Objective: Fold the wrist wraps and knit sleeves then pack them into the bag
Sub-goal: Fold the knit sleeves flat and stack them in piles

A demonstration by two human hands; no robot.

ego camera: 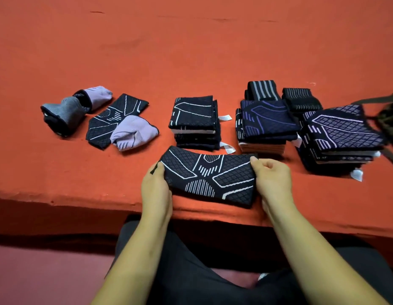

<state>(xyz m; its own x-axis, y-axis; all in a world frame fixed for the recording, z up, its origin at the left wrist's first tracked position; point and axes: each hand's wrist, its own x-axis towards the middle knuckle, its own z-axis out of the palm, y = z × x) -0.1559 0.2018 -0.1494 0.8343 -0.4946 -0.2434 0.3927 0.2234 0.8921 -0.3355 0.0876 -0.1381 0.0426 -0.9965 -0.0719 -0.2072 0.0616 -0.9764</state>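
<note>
A black knit sleeve (210, 176) with white line patterns lies flat near the table's front edge. My left hand (154, 190) grips its left end and my right hand (271, 179) grips its right end. Behind it stand folded stacks: a black-and-white stack (194, 122), a navy-and-purple stack (267, 126), and a larger stack (341, 137) at the right. Two striped black wrist wraps (262, 90) (300, 99) sit folded behind the stacks. Unfolded sleeves lie at the left: a black one with a lilac lining (120, 123) and a grey-lilac bunched pair (74, 107).
An orange cloth (191, 51) covers the table, with wide bare room at the back. A dark bag (389, 115) with straps shows at the right edge, partly cut off. My dark-trousered lap is below the table's front edge.
</note>
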